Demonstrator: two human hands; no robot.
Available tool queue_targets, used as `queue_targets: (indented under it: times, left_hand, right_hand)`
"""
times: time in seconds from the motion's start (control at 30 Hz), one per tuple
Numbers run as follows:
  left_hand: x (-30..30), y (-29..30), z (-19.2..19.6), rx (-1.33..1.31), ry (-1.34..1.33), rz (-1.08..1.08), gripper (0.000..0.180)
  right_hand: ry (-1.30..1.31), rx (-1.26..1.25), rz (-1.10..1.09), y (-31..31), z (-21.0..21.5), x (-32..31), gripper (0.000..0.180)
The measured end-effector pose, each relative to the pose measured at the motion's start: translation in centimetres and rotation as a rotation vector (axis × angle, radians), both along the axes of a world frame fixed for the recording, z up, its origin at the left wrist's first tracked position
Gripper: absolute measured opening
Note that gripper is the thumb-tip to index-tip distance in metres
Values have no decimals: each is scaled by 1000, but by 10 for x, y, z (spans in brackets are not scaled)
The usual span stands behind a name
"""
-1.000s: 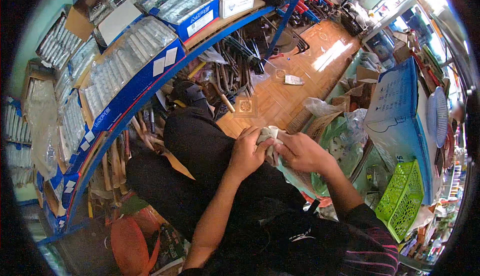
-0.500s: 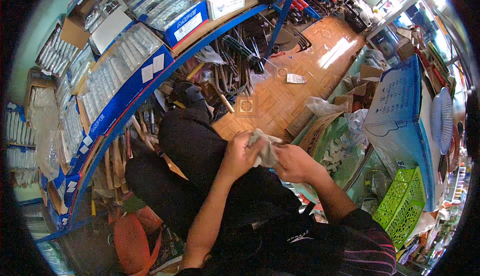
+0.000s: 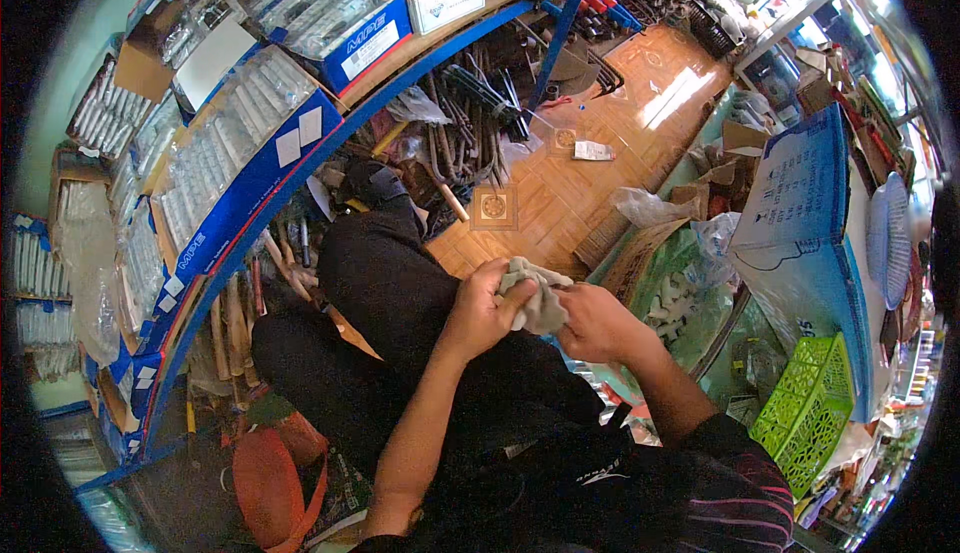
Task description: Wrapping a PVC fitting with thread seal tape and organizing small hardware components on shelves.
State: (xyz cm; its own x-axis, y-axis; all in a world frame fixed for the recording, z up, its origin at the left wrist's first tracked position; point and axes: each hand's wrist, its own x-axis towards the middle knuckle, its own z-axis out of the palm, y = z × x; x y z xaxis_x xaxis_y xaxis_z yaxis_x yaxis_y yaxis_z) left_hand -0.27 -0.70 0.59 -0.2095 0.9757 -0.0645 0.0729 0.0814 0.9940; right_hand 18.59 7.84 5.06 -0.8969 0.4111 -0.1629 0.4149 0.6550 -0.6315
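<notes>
Two hands close on one crumpled grey cloth point(image 3: 538, 293), held above the lap of a person seated in black trousers point(image 3: 400, 303). Left hand point(image 3: 482, 311) grips the cloth's left side, thumb pressed across it; right hand point(image 3: 592, 321) pinches the right side, fingers curled. Beyond the knees lies a wood-patterned floor point(image 3: 600, 183). Blue shelving point(image 3: 270, 168) stacked with boxed goods lines the left, a green plastic basket point(image 3: 808, 413) sits at the right.
</notes>
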Motion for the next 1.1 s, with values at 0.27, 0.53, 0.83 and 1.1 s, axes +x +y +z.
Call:
queue_targets:
  times: [0.27,0.53,0.83,1.1]
  left_hand:
    - [5,2,5,112,163,21,36]
    - [10,7,5,155,473,114,37]
    - [6,4,5,109,170,-45,42]
    - [-1,-4,-4,-85,27,2,34]
  right_hand:
    - [22,49,5,5,-9,2,31]
    - [29,230,41,1,-5,-10,38]
    - [103,165,-184,6,-2,-8,24]
    - [249,-86,-252,3,7,-11,30]
